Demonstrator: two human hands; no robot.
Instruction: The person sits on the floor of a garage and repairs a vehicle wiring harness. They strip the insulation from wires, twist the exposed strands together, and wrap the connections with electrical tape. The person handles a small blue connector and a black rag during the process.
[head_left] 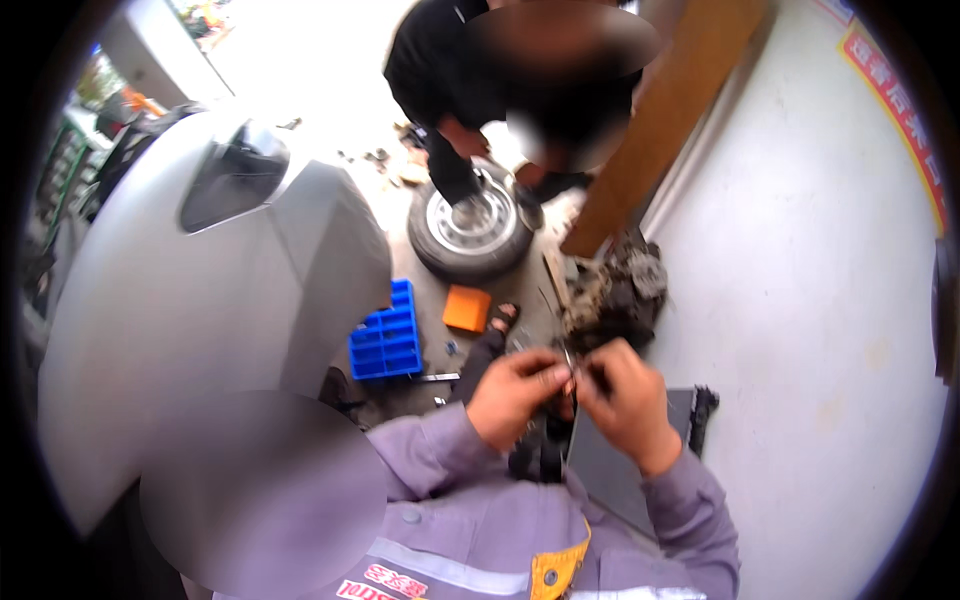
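My left hand (515,395) and my right hand (630,405) meet in front of my chest, with thumbs and fingertips pinched close together. Between them shows a small, thin, light-coloured piece (568,358), too small and blurred to name. Both hands appear to grip it, though the fingers cover most of it. Below and right of my right hand lies a dark flat panel (610,465) with a black edge. A greasy metal machine part (620,295) sits just beyond my hands, beside the white wall.
A silver car body (220,300) fills the left. A blue compartment tray (385,345) and an orange box (467,307) lie on the floor. Farther off, a person in dark clothes (440,60) bends over a wheel (470,235). A brown board (670,120) leans along the wall (820,300).
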